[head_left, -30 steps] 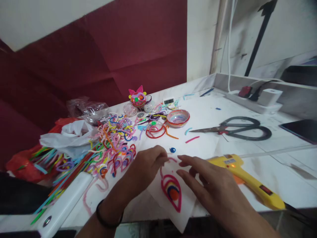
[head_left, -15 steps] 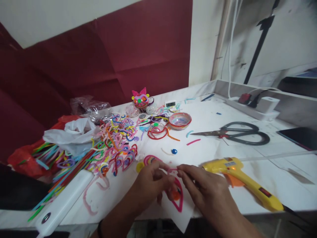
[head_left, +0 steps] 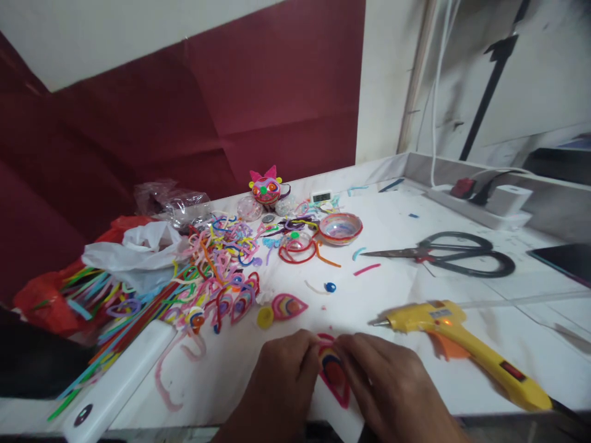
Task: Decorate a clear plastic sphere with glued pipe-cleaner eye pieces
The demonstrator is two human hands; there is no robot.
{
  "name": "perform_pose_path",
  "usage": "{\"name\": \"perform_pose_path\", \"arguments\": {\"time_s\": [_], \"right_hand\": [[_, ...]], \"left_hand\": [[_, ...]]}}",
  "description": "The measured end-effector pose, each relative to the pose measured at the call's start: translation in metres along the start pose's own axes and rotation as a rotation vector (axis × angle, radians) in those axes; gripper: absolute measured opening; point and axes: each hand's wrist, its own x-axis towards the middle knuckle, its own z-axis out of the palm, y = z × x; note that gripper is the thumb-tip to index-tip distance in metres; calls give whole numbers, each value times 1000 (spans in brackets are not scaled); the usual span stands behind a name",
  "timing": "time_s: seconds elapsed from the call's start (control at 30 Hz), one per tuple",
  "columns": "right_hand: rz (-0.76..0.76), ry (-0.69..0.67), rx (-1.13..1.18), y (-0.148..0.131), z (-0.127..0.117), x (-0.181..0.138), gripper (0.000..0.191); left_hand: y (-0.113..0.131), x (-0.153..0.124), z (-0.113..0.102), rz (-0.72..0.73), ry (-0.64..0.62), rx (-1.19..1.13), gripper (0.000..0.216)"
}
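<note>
At the table's near edge, a teardrop shape of coiled pipe cleaners (head_left: pixel 342 394), pink outside with yellow, blue and orange within, lies against a white paper piece (head_left: pixel 339 421). My left hand (head_left: pixel 281 381) is closed, its thumb and forefinger pressed on the shape's upper left edge. My right hand (head_left: pixel 390 381) is closed too, pinching the upper right edge, its fingertips close to the left ones. Both hands partly hide the shape. Just beyond them rests a similar pink-edged teardrop (head_left: pixel 287 307), with a yellow disc (head_left: pixel 265 317) beside it.
To the right lie a yellow glue gun (head_left: pixel 429 317), large scissors (head_left: pixel 425 253) and a power strip (head_left: pixel 480 208). Pipe-cleaner pieces (head_left: pixel 226 246) pile up at left beside a white bag (head_left: pixel 133 252). Further back are a shallow bowl (head_left: pixel 340 229) and a small decorated head (head_left: pixel 266 188).
Both hands have come lower and nearer the table edge, closing together over the teardrop's top. The other teardrop, partly covered before, now shows fully. The view has shifted slightly.
</note>
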Motion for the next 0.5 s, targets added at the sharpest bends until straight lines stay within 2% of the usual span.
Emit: {"name": "perform_pose_path", "arguments": {"time_s": [0.2,0.27,0.4,0.5], "right_hand": [[-103,66,-12,1,3,-4,19],[-121,50,-7,0,3,-4,18],[-122,40,-2,0,1,-4,19],[-99,2,12,1,-2,-5,16]], "left_hand": [[-9,-4,6,47,28,24,30],[-11,-6,8,75,32,51,30],[-14,-9,12,143,122,157,28],[-11,-8,10,155,111,118,30]]}}
